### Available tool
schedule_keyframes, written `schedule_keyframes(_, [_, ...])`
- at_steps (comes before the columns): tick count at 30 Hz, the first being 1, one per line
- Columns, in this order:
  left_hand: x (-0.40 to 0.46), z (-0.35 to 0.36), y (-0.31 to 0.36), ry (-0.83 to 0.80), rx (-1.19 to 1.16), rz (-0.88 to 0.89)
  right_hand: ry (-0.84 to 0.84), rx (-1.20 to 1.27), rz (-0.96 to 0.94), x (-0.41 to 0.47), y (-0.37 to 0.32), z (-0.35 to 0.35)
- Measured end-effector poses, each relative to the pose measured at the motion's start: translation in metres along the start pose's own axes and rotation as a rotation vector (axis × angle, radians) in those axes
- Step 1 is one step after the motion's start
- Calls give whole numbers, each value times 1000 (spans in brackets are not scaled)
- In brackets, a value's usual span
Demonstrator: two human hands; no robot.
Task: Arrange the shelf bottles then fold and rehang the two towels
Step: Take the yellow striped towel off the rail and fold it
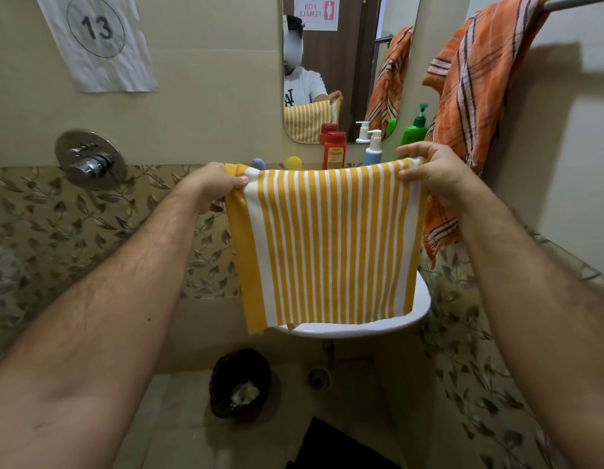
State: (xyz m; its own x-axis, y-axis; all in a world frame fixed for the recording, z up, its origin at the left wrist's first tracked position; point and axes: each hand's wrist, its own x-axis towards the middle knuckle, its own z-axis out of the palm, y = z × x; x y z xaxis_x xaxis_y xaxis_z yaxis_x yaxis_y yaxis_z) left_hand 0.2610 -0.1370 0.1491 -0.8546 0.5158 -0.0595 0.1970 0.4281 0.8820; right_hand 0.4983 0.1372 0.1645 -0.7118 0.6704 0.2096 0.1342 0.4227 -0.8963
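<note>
Head view, and a yellow-and-white striped cloth towel is held up flat at the centre of the frame, stripes running vertically. Its upper left corner is pinched by the left hand, thumb laid over the front of the fabric, fingers curled behind. Its upper right corner is gripped by the right hand, fingers hooked over the top edge. The cloth is stretched between the two hands and hangs freely, its lower edge seen in front of the white ceramic basin at lower centre.

Behind the top edge of the striped towel, a row of bottles is seen on the shelf below the wall mirror: a red plastic bottle, a pale blue pump bottle with a white dispenser, and a green pump bottle further right. Two small rounded tops, one blue and one yellow, are only partly shown above the cloth.

At the upper right, an orange plaid towel with dark and white stripes is draped over a metal towel rail, untidy and bunched, hanging down just beside the right hand. At the upper left, a crumpled white paper sheet marked 13 is stuck to the wall, and a chrome round wall tap fitting is seen below it. At the bottom centre, a black waste bin is seen on the floor.
</note>
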Motion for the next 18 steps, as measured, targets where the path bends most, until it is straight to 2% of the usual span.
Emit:
schedule_keyframes(3, [0, 6, 2, 5, 12, -30, 72, -204, 40, 4, -3, 5])
schedule_keyframes(6, [1, 10, 2, 10, -159, -72, 67, -299, 117, 6, -8, 8])
schedule_keyframes(9, [5, 12, 1, 17, -267, -59, 56, -231, 133, 7, -8, 5])
schedule_keyframes(14, [6, 6, 3, -42, -273, 58, 23, -174, 88, 12, -1, 0])
schedule_keyframes(18, [2, -6, 4, -181, -262, 135, 62, -132, 26, 13, 1, -1])
